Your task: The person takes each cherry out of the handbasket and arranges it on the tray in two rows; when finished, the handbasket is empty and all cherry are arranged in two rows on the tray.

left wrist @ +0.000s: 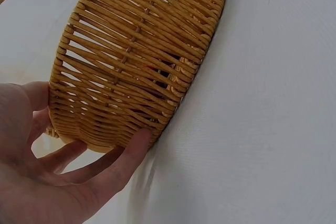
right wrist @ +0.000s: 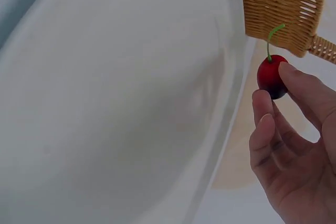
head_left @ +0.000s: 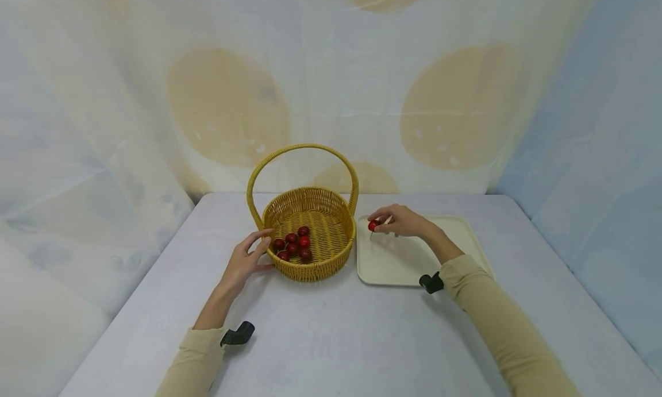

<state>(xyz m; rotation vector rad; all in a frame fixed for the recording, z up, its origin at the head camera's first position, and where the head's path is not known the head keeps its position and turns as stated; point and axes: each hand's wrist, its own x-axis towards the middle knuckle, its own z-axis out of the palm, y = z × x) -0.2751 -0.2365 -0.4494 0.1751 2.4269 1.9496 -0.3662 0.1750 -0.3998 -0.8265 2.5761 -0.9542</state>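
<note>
A red cherry (right wrist: 272,77) with a thin green stem is pinched between the thumb and fingertips of my right hand (head_left: 400,222). That hand holds it above the left part of a cream tray (head_left: 385,265). My left hand (head_left: 245,262) grips the left side of a yellow-brown wicker basket (head_left: 315,270). The left wrist view shows its thumb at the rim and the other fingers spread round the woven outer wall (left wrist: 131,51). Inside the basket several dark red cherries (head_left: 292,249) lie together at the left front.
The basket's tall arched handle (head_left: 302,146) stands upright over its opening. The tray sits close to the basket's right side, on a white-covered table (head_left: 320,339). Pale curtains (head_left: 331,87) with tan circles hang behind the table's back edge.
</note>
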